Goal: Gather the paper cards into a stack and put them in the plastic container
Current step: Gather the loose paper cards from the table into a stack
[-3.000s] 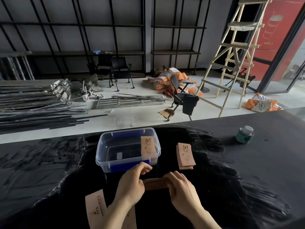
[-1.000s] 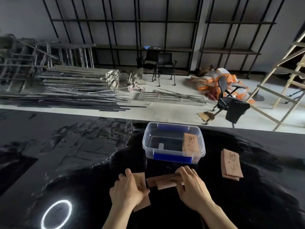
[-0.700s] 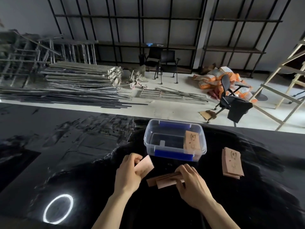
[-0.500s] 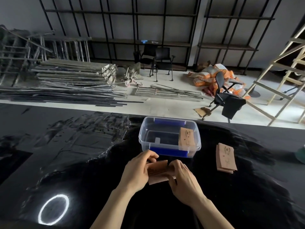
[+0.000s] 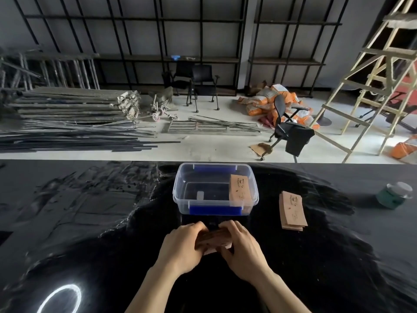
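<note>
A: Where are the cards right now?

B: In three places. A small stack (image 5: 214,241) sits between both hands on the black table (image 5: 90,222), just in front of the container (image 5: 215,188). A second pile (image 5: 292,211) lies to the right of the container, apart from it. One card (image 5: 240,191) already leans inside the container at its right end.

A: And the hands?

B: The left hand (image 5: 182,247) and the right hand (image 5: 242,249) close on the stack from either side, fingers curled round its ends, squaring it. Both grasp it.

A: Which way does the stack run?

B: Its long axis lies left to right, the same as the container's long side. The container stands directly beyond the fingertips, so I judge the coming move to be a short lift forward and over the near wall. Neither hand is clearly nearer; the right is closer to the loose pile.

A: What can't you see?

B: Most of the stack is under the fingers, so I cannot count the cards or tell whether the edges are flush. A lower card pokes out at the near edge, which suggests they are not. The container's clear walls blur its floor; a pale patch there is hard to make out. A jar (image 5: 393,195) stands far right.
</note>
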